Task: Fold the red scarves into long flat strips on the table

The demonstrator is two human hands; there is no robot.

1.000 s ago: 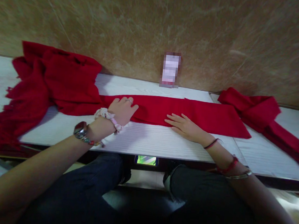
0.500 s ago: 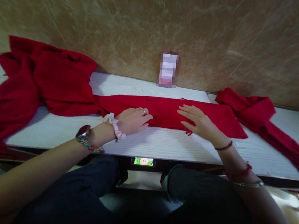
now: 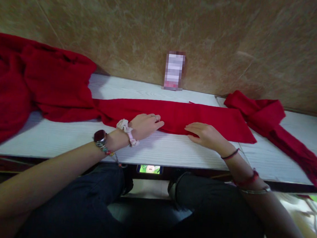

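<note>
Scarf (image 3: 175, 115), red, lies flat along the white table (image 3: 172, 150), its left end bunched by the wall (image 3: 127, 27). Left hand (image 3: 146, 124) and right hand (image 3: 205, 135) rest on its near edge, fingers extended, gripping nothing. A 2nd scarf (image 3: 261, 113) lies at right.

A single head-worn camera looks forward and down from close above the seated person's lap, facing the white wood-grain table (image 3: 172, 153) and the brown marbled wall (image 3: 167, 23) behind it.

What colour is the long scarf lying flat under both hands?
Plain deep red, no pattern. The long cloth scarf shows best in the head view.
</note>
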